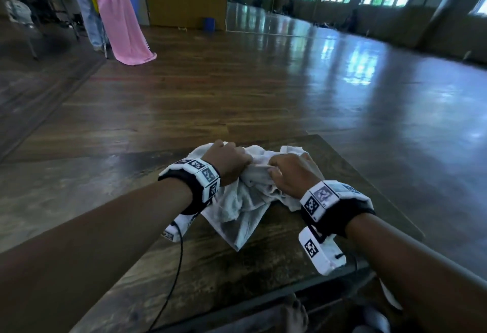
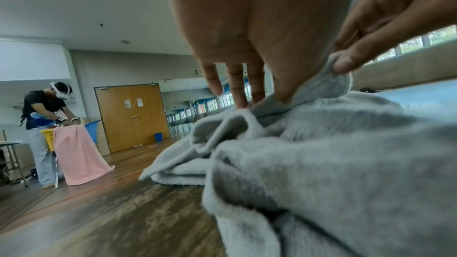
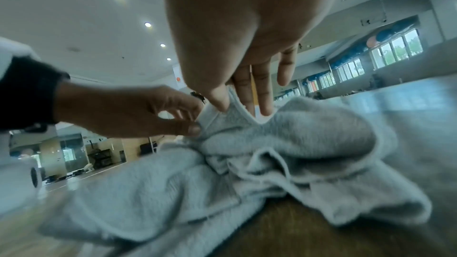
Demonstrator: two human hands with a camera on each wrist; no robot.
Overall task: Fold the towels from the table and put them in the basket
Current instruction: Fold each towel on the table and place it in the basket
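Note:
A crumpled white towel [image 1: 247, 200] lies bunched on the dark wooden table [image 1: 210, 274]. My left hand [image 1: 230, 162] grips the towel's top edge on the left, and my right hand [image 1: 287, 174] pinches the same edge just to its right. In the left wrist view the left hand [image 2: 284, 93] pinches a hem of the towel [image 2: 333, 153] between thumb and finger, the other fingers straight. In the right wrist view the right hand [image 3: 230, 103] pinches the towel [image 3: 272, 153] edge, with the left hand [image 3: 193, 126] pinching beside it. No basket is in view near me.
The table's far edge [image 1: 263, 138] lies just past the towel, its right edge [image 1: 382, 190] close to my right wrist. Wooden floor [image 1: 237, 82] stretches beyond. Far left, another person [image 2: 47, 124] handles a pink towel [image 1: 123, 24] by a yellow basket [image 2: 48, 140].

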